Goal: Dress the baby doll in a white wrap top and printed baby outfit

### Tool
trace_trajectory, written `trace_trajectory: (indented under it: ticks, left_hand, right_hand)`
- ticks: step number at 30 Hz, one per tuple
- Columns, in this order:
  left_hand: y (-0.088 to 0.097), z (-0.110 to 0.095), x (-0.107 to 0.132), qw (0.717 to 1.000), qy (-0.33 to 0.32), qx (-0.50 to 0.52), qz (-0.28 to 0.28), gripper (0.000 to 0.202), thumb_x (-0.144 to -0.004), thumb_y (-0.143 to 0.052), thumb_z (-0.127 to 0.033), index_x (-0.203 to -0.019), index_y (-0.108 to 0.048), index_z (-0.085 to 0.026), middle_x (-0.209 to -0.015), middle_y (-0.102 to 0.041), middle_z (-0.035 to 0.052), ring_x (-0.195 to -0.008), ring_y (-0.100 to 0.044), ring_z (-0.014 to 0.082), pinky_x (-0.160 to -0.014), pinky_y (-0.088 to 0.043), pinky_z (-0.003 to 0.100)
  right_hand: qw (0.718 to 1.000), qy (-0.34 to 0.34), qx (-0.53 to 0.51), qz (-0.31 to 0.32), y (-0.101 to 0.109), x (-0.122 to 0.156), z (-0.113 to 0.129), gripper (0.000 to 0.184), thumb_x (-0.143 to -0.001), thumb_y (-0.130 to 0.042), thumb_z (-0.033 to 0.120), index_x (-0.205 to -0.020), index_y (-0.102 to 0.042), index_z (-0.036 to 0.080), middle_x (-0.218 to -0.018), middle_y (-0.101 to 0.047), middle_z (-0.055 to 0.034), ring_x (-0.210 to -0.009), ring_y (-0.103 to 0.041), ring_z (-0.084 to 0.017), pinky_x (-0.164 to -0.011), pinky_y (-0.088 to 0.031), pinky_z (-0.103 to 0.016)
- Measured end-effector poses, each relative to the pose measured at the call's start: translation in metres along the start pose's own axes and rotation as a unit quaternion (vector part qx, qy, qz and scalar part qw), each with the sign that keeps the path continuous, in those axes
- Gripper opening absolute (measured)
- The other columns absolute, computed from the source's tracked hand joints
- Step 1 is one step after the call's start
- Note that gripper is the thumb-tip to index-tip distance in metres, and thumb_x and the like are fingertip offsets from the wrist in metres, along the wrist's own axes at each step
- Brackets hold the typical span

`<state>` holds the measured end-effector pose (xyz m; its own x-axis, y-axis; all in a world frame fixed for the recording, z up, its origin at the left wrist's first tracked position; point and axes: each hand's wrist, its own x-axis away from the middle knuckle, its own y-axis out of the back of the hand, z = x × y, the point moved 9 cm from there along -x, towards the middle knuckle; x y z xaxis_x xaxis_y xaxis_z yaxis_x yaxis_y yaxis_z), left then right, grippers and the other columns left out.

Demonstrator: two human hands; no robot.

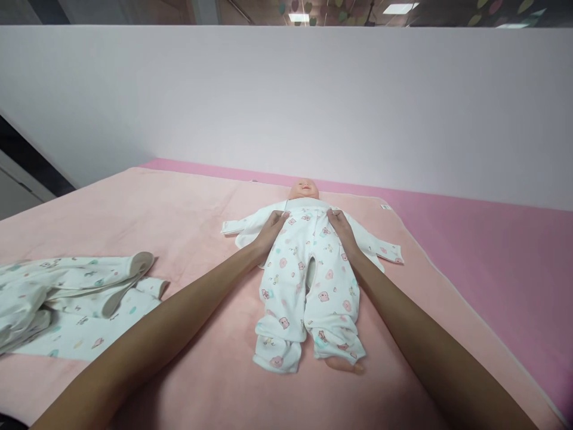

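Observation:
A baby doll [304,189] lies on its back, its head toward the wall. It wears a white long-sleeved top [253,224] and white baby pants [286,272] with a pink animal print. The pants reach high over the chest. My left hand [271,229] pinches the waistband's left side, and my right hand [342,228] pinches its right side. Between the legs shows an opening. One foot [344,364] of the doll pokes out below the right-hand pant leg; the other foot is hidden.
Other printed baby clothes [89,298] lie in a loose pile at the left. Under everything spreads a pink blanket [192,209], over a darker pink surface [483,251]. A white wall panel [286,101] rises behind.

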<state>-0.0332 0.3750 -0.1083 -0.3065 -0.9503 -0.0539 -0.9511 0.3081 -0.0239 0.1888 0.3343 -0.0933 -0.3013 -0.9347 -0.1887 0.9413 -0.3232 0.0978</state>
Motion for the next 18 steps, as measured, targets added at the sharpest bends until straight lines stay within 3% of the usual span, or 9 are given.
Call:
trace_trajectory:
  ticks: [2, 8, 12, 15, 18]
  left_hand:
    - [-0.002, -0.006, 0.000, 1.000, -0.006, -0.005, 0.027, 0.043, -0.098, -0.062, -0.065, -0.095, -0.052, -0.024, -0.087, -0.060, -0.0001, -0.079, -0.058, 0.0170, -0.071, -0.048, 0.029]
    - [-0.009, -0.053, 0.009, 0.976, -0.166, -0.125, 0.071, 0.037, -0.102, -0.058, -0.060, -0.098, -0.052, -0.024, -0.083, -0.050, -0.0019, -0.075, -0.046, 0.0150, -0.069, -0.039, 0.028]
    - [-0.017, -0.066, 0.008, 0.960, -0.179, -0.177, 0.118, 0.035, -0.104, -0.054, -0.059, -0.100, -0.052, -0.024, -0.085, -0.052, -0.0013, -0.076, -0.046, 0.0158, -0.071, -0.040, 0.029]
    - [-0.020, -0.071, 0.000, 0.955, -0.165, -0.210, 0.125, 0.038, -0.099, -0.062, -0.061, -0.097, -0.056, -0.023, -0.080, -0.054, -0.0019, -0.073, -0.047, 0.0154, -0.069, -0.039, 0.028]
    - [-0.021, -0.066, -0.012, 0.971, -0.130, -0.171, 0.108, 0.038, -0.095, -0.068, -0.060, -0.096, -0.060, -0.023, -0.079, -0.060, -0.0015, -0.074, -0.052, 0.0156, -0.068, -0.041, 0.027]
  right_hand:
    - [0.998, 0.030, 0.039, 0.030, -0.004, 0.003, 0.010, 0.049, -0.093, -0.063, 0.072, -0.083, -0.047, 0.026, -0.075, -0.047, 0.0039, -0.070, -0.047, -0.018, -0.067, -0.039, -0.031]
    - [0.962, 0.169, 0.211, 0.040, -0.008, 0.014, 0.047, 0.033, -0.104, -0.050, 0.049, -0.083, -0.044, 0.026, -0.066, -0.039, 0.0052, -0.064, -0.040, -0.017, -0.067, -0.034, -0.032]
    - [0.939, 0.244, 0.230, 0.070, -0.018, 0.010, 0.063, 0.030, -0.103, -0.051, 0.048, -0.083, -0.045, 0.026, -0.067, -0.043, 0.0050, -0.064, -0.042, -0.017, -0.069, -0.034, -0.033]
    - [0.943, 0.232, 0.225, 0.079, -0.024, -0.002, 0.065, 0.031, -0.100, -0.054, 0.048, -0.081, -0.046, 0.025, -0.066, -0.041, 0.0053, -0.064, -0.041, -0.016, -0.067, -0.033, -0.032]
    - [0.962, 0.151, 0.220, 0.058, -0.024, -0.018, 0.055, 0.034, -0.097, -0.057, 0.049, -0.077, -0.043, 0.025, -0.067, -0.044, 0.0044, -0.068, -0.043, -0.017, -0.066, -0.033, -0.031]
